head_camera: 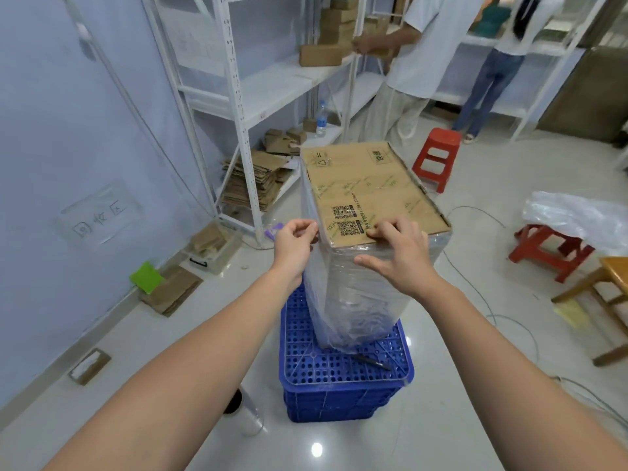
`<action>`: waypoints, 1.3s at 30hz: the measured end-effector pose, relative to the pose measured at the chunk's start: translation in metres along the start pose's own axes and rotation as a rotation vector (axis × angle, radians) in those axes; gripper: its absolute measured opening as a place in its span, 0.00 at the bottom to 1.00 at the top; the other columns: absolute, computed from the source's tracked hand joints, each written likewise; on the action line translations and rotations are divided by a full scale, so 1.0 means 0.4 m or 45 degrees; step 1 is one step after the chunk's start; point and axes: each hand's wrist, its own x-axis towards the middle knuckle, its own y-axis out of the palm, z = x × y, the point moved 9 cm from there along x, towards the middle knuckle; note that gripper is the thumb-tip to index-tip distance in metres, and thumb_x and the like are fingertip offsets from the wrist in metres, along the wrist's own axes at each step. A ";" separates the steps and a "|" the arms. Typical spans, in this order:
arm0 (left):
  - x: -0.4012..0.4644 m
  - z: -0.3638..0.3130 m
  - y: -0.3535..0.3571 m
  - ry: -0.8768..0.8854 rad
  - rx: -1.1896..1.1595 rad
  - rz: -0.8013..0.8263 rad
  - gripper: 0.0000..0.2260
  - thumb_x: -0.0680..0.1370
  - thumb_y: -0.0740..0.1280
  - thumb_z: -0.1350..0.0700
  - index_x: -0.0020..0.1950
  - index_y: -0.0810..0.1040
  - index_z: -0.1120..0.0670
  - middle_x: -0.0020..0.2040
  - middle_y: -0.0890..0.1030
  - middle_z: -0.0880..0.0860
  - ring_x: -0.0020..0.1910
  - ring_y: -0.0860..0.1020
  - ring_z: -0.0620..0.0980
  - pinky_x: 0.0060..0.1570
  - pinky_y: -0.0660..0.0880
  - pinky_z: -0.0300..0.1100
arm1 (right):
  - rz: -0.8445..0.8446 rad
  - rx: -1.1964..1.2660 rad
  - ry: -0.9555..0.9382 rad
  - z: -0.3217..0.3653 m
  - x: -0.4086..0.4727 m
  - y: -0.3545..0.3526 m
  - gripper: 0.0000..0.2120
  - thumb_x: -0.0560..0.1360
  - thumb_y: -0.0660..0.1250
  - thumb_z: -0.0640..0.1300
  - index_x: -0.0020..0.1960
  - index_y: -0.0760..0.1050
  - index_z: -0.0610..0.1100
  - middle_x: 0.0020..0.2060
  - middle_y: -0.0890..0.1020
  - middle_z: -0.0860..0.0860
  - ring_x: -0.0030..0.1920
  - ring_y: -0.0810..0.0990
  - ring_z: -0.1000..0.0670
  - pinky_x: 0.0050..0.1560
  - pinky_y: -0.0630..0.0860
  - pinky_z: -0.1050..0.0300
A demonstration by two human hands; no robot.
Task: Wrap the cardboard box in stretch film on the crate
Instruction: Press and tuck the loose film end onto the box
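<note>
Clear stretch film [343,300] already sheathes the sides of the cardboard box [367,195], which stands upright on the blue crate [343,368], its long axis vertical, straight ahead of both hands. The left hand [295,240] pinches the film's edge at the near top corner. The right hand [396,248] rests half-curled over the near top edge, holding nothing, equally close.
</note>
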 end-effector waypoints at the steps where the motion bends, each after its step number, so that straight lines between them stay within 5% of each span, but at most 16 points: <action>1: 0.012 0.005 0.003 -0.001 0.008 0.036 0.03 0.82 0.69 0.57 0.54 0.81 0.55 0.51 0.84 0.57 0.48 0.81 0.50 0.53 0.80 0.46 | -0.022 0.011 0.018 0.002 0.001 -0.001 0.31 0.63 0.65 0.75 0.54 0.76 0.53 0.54 0.73 0.55 0.55 0.69 0.51 0.60 0.64 0.50; 9: 0.061 -0.004 -0.008 -0.046 0.038 0.283 0.04 0.79 0.75 0.56 0.50 0.81 0.54 0.45 0.84 0.50 0.45 0.81 0.48 0.48 0.76 0.44 | 0.118 -0.216 0.123 0.119 0.046 -0.006 0.34 0.64 0.57 0.80 0.47 0.74 0.51 0.51 0.73 0.53 0.53 0.70 0.49 0.56 0.70 0.50; 14: 0.083 -0.001 -0.010 -0.102 0.059 0.335 0.08 0.75 0.78 0.52 0.50 0.81 0.51 0.46 0.84 0.48 0.47 0.81 0.48 0.50 0.77 0.45 | 0.279 -0.345 -0.025 0.206 0.091 0.096 0.32 0.71 0.67 0.67 0.66 0.71 0.46 0.65 0.73 0.48 0.65 0.70 0.45 0.64 0.68 0.50; 17: 0.099 0.003 -0.016 -0.134 0.068 0.380 0.13 0.72 0.81 0.50 0.50 0.81 0.51 0.47 0.83 0.48 0.47 0.80 0.48 0.48 0.75 0.44 | 0.099 -0.446 0.023 0.216 0.097 0.108 0.18 0.71 0.68 0.56 0.55 0.71 0.46 0.53 0.75 0.48 0.53 0.73 0.44 0.51 0.68 0.51; 23: 0.102 0.068 -0.059 -0.196 0.129 0.437 0.14 0.72 0.80 0.46 0.51 0.81 0.50 0.48 0.84 0.46 0.50 0.81 0.48 0.45 0.74 0.42 | -0.065 -0.581 0.058 0.214 0.111 0.120 0.15 0.70 0.66 0.56 0.49 0.70 0.47 0.49 0.74 0.49 0.49 0.72 0.44 0.48 0.69 0.48; 34: -0.048 0.566 -0.123 -0.440 0.672 0.486 0.18 0.75 0.79 0.56 0.59 0.77 0.57 0.54 0.80 0.54 0.49 0.79 0.49 0.45 0.75 0.37 | -0.318 -0.526 -0.050 0.219 0.082 0.117 0.10 0.71 0.64 0.52 0.45 0.73 0.46 0.44 0.76 0.50 0.44 0.72 0.45 0.44 0.65 0.51; 36: -0.073 0.654 -0.105 -0.458 0.785 0.524 0.23 0.73 0.80 0.54 0.63 0.75 0.57 0.58 0.80 0.54 0.53 0.79 0.51 0.54 0.77 0.44 | -0.340 -0.507 -0.054 0.220 0.077 0.117 0.10 0.71 0.63 0.52 0.45 0.73 0.46 0.44 0.76 0.50 0.44 0.71 0.45 0.44 0.65 0.51; 39: -0.098 0.735 -0.056 -0.528 0.778 0.545 0.26 0.73 0.80 0.49 0.65 0.74 0.55 0.56 0.78 0.51 0.52 0.78 0.50 0.50 0.73 0.43 | -0.353 -0.495 -0.051 0.220 0.076 0.117 0.10 0.71 0.63 0.52 0.45 0.73 0.46 0.45 0.76 0.50 0.44 0.71 0.45 0.44 0.66 0.51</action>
